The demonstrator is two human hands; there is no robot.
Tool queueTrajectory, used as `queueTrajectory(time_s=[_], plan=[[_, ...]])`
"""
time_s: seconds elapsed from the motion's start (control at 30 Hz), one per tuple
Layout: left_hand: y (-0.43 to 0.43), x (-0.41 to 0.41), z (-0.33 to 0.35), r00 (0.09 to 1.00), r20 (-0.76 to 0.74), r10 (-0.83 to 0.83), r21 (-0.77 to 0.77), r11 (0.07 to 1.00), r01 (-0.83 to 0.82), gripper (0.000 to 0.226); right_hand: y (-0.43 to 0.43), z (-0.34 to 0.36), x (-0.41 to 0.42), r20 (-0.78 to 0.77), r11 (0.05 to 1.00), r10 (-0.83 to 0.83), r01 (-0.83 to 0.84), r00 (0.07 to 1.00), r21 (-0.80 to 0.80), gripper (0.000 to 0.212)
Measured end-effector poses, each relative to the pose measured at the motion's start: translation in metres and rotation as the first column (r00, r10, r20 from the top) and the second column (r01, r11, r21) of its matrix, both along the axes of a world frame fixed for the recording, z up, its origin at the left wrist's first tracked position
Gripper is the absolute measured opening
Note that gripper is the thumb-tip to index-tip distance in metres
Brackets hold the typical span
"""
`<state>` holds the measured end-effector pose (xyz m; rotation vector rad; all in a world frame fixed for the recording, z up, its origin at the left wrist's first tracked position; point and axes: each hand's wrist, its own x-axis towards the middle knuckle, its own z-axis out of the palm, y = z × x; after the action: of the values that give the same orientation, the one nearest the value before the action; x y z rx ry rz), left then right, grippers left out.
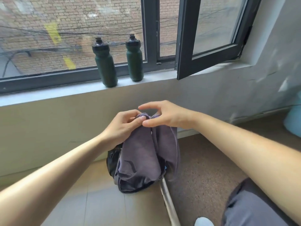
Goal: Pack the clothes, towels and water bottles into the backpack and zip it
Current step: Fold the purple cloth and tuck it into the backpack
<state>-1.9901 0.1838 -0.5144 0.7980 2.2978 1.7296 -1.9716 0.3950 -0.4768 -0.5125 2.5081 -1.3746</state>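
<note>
A purple-grey towel [140, 154] hangs from both my hands above the black backpack [114, 159] on the floor, its lower end reaching into the bag's open mouth. My left hand [125, 126] grips the towel's top fold with curled fingers. My right hand [164, 116] pinches the same top edge beside it, other fingers spread. Two dark green water bottles stand upright on the window sill [48, 95]: one on the left [105, 66], one on the right [134, 61].
An open black window sash [210, 36] juts inward at the upper right. A metal floor strip [169, 203] divides pale tiles from brown carpet. My grey-trousered leg [244, 207] and white sock [203, 221] are at lower right. A light blue object [294, 118] sits at the right edge.
</note>
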Motion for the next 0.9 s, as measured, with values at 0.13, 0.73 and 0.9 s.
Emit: queueTrajectory(time_s=[0.13, 0.73, 0.9], plan=[[-0.001, 0.005, 0.004, 1.000, -0.007, 0.004, -0.058, 0.998, -0.004, 0.023, -0.004, -0.002, -0.005, -0.060, 0.994, 0.004, 0.002, 0.998, 0.108, 0.030], [-0.038, -0.019, -0.012, 0.929, 0.218, 0.298, 0.048, 0.948, -0.316, 0.008, 0.043, -0.005, -0.029, 0.046, 0.660, -0.718, 0.700, 0.695, -0.272, 0.024], [-0.027, -0.016, -0.004, 0.914, 0.302, 0.270, 0.256, 0.901, -0.350, 0.018, 0.037, 0.010, -0.017, 0.286, 0.711, -0.488, 0.565, 0.825, -0.419, 0.015]])
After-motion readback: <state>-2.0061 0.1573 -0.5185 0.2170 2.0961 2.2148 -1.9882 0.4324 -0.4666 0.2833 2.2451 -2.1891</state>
